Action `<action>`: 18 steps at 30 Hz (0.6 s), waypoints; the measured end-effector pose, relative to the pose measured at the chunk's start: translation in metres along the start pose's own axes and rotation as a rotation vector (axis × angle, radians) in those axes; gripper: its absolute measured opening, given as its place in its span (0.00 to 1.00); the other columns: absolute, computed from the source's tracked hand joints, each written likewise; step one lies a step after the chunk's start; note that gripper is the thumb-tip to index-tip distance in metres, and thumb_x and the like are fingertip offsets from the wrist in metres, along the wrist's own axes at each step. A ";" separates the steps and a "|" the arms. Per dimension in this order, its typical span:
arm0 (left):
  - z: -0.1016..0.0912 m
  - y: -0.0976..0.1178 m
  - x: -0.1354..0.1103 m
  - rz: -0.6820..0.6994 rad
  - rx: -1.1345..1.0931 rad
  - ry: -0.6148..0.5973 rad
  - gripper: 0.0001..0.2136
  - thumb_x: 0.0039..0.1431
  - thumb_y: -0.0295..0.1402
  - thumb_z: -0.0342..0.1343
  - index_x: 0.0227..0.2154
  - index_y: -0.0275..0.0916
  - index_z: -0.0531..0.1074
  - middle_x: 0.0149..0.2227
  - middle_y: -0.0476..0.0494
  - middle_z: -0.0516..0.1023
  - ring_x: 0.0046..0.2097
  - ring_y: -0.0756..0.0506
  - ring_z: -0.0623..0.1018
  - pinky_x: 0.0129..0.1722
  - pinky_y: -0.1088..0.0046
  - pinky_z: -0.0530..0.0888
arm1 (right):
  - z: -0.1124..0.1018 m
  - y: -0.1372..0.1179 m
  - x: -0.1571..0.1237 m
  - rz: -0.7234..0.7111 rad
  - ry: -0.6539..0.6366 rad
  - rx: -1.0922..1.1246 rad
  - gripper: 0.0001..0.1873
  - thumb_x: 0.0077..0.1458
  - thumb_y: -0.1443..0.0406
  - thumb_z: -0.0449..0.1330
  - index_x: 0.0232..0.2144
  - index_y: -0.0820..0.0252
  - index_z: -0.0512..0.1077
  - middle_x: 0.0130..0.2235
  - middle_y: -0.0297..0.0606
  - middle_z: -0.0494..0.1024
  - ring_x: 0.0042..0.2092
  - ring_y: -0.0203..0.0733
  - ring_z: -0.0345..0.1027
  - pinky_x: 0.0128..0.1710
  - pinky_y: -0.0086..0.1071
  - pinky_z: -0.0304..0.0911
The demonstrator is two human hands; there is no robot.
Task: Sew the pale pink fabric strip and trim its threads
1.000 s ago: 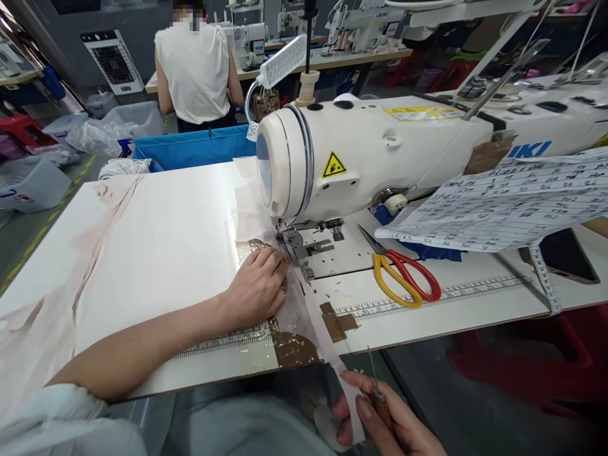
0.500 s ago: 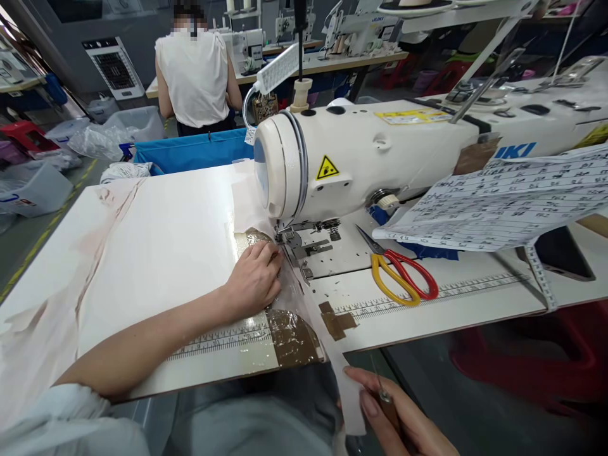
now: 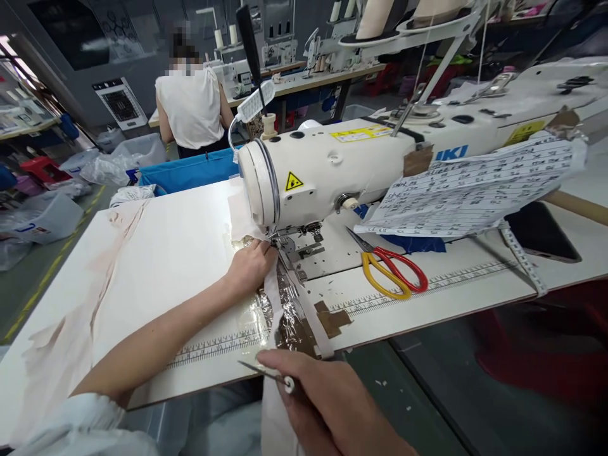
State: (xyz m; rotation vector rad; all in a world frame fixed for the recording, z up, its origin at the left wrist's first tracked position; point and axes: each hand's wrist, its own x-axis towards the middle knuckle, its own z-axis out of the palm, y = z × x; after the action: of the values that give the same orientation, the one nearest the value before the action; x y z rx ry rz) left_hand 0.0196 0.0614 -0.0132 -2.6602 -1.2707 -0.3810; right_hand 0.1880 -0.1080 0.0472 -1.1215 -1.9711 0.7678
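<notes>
Left hand [image 3: 249, 266] is on the table [image 3: 166, 253], palm down, with the fingertips right at the foot of the sewing machine [image 3: 332, 171]. It rests on the top end of a pale cloth strip [image 3: 272, 297]. The fingers curl down onto the cloth; can't tell if they pinch it or only press. The strip runs from under the machine foot, toward the person, across shiny taped patches on the table top, then over the near edge and down past the right hand [image 3: 332, 405]. Right hand is off the table, just below its near edge, closed around the handle of a thin pointed tool [image 3: 266, 373], metal tip pointing left. The tool lies across the hanging part of the strip; can't tell if that hand grips the strip too. Red and yellow scissors [image 3: 389, 272] lie flat to the right of the needle plate, well clear of both hands. A printed paper sheet [image 3: 475, 190] is taped to the machine arm and hangs over the table, with a dark phone [image 3: 539, 231] beside it. More pale cloth [image 3: 109, 253] lies spread along the left side of the table. Beyond the far edge there is a blue bin [image 3: 190, 168], and a person in a white top [image 3: 190, 107] stands at another bench, back turned.
</notes>
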 end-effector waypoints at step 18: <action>0.010 -0.022 -0.002 -0.030 -0.529 0.213 0.05 0.62 0.32 0.56 0.33 0.39 0.74 0.35 0.44 0.77 0.39 0.46 0.76 0.37 0.68 0.75 | 0.027 0.093 0.050 0.011 0.311 -0.552 0.17 0.65 0.68 0.46 0.49 0.64 0.71 0.39 0.42 0.83 0.33 0.41 0.77 0.28 0.30 0.65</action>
State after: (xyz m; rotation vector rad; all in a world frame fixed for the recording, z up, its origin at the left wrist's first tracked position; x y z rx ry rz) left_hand 0.0032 0.0764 -0.0225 -2.8999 -1.2826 -1.1111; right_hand 0.1901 -0.0269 -0.0247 -1.4631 -1.9510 0.0279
